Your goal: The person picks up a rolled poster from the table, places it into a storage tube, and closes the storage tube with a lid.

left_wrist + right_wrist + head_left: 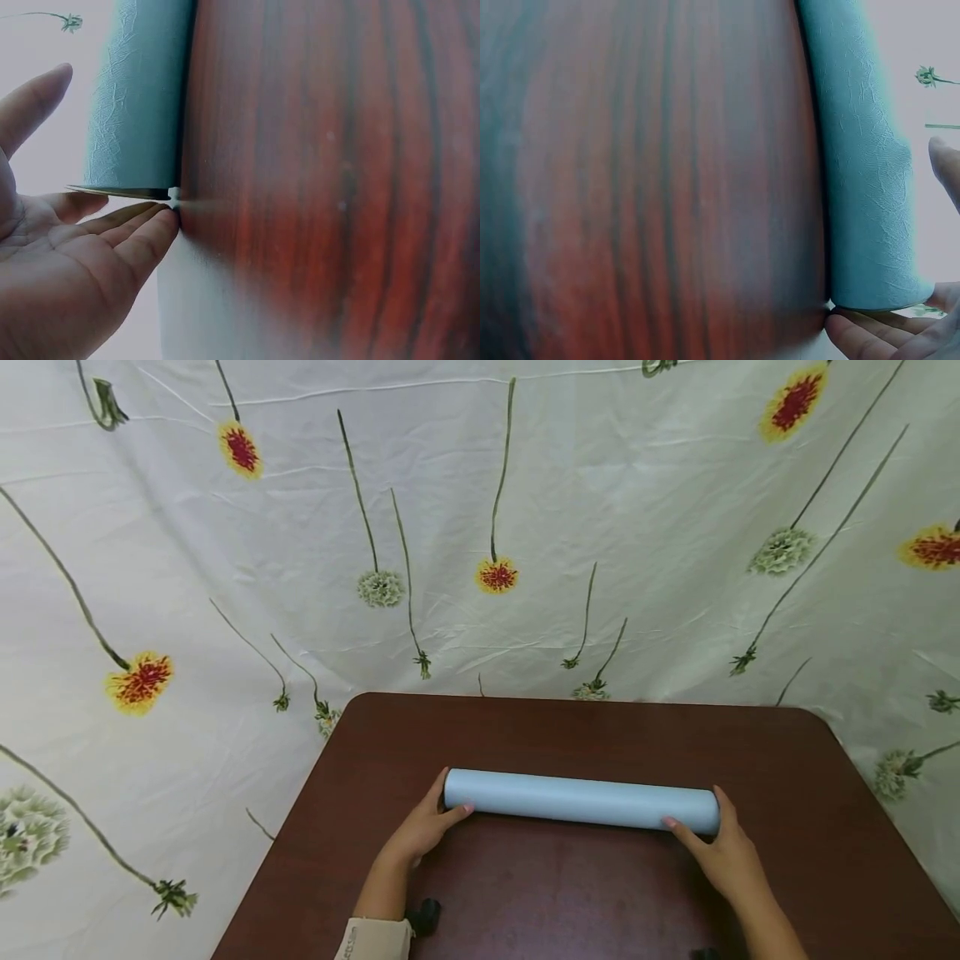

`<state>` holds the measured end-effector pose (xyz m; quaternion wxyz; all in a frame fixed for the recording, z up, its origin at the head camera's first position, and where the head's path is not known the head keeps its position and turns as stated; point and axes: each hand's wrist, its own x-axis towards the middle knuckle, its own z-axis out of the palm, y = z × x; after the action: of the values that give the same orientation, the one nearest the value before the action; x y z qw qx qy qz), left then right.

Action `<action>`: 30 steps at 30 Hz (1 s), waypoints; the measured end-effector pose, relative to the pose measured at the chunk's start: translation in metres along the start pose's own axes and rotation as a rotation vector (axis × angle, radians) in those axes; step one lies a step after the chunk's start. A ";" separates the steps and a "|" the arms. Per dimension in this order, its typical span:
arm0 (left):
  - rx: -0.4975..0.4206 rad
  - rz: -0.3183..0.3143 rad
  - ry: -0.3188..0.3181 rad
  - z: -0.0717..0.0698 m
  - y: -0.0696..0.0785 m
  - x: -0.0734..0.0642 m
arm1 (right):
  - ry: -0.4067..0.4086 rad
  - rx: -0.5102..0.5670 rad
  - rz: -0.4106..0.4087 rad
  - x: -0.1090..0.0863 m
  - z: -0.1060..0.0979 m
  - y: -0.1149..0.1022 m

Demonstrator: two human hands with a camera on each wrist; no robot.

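Observation:
A light blue roll with a finely creased surface point(581, 798) lies crosswise on the dark brown table point(555, 877). At its left end is my left hand point(420, 833), thumb spread from the fingers. My right hand point(726, 856) is at the opposite end in much the same pose. In the left wrist view, the fingers of the left hand point(75, 270) extend past the end of the roll point(139, 97), while the thumb stands apart from its side. The right wrist view has the fingers of the right hand point(892, 335) at the roll's end point(870, 172), thumb also apart.
A pale cloth printed with flowers point(450, 635) hangs behind the table and along its sides. The tabletop has rounded far corners. Small dark objects show near my left wrist point(426, 917) and beside my right forearm point(705, 953).

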<state>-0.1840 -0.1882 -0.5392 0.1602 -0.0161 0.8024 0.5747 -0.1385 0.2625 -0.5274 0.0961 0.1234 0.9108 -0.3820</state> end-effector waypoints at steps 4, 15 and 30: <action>-0.011 0.033 -0.029 -0.001 -0.001 0.000 | -0.003 -0.001 -0.004 0.000 -0.001 0.001; -0.019 0.029 -0.033 -0.001 -0.001 0.000 | -0.016 0.011 0.010 -0.001 -0.002 0.001; 0.131 0.027 0.077 -0.011 0.005 -0.012 | 0.146 0.033 -0.098 -0.009 -0.011 0.003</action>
<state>-0.1763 -0.1981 -0.5281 0.1221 -0.0169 0.8441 0.5218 -0.1301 0.2714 -0.5193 0.0085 0.1078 0.9139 -0.3913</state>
